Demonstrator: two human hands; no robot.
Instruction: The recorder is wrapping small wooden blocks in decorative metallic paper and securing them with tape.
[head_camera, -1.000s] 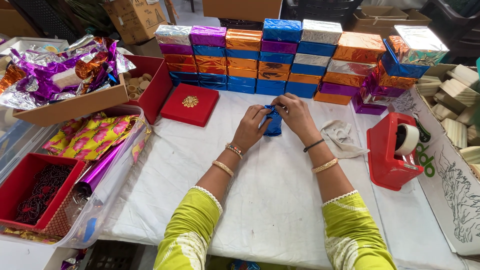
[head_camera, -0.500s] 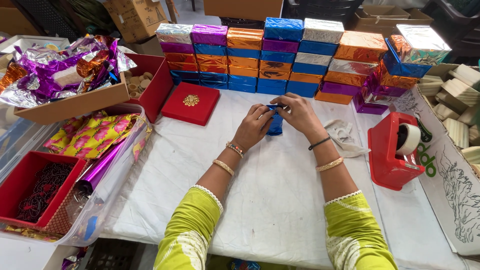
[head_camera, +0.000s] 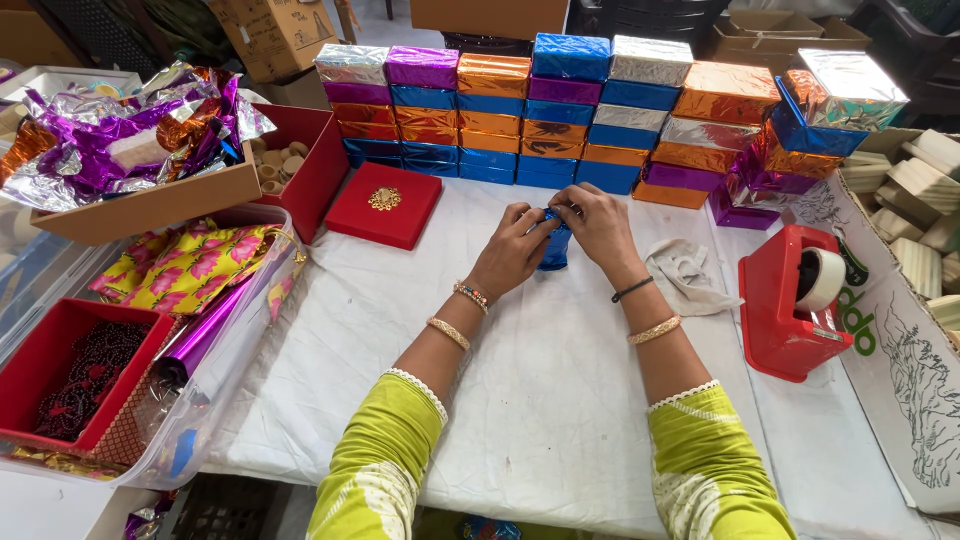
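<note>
in the head view, both hands met over the middle of the white-covered table (head_camera: 560, 400), closed around a small box in blue foil (head_camera: 553, 245). the left hand (head_camera: 510, 250) gripped the box from its left side, fingers curled and thumb pressed near the top edge. the right hand (head_camera: 598, 222) clasped the box from the right and from above, its fingers bent over the top where the foil bunched. neither hand was slack; both were pinched on the foil, and the box stood upright between them, just above or on the cloth; which could not be told. bangles sat on both wrists, and yellow-green sleeves covered the forearms.

just behind the hands a wall of wrapped boxes (head_camera: 560, 120) in silver, purple, orange and blue foil stood in stacked rows along the far edge of the table. left of the hands, well apart, lay a flat red box (head_camera: 385, 205) with a gold ornament on its lid. right of the right hand, near the wrist, lay a crumpled scrap of white paper (head_camera: 690, 280), and beyond it stood a red tape dispenser (head_camera: 790, 305) holding a roll of clear tape. at the far left a cardboard box (head_camera: 130, 195) held loose foil sheets, and a clear plastic tub (head_camera: 200, 330) below it held flowered yellow paper and a purple foil roll.
</note>
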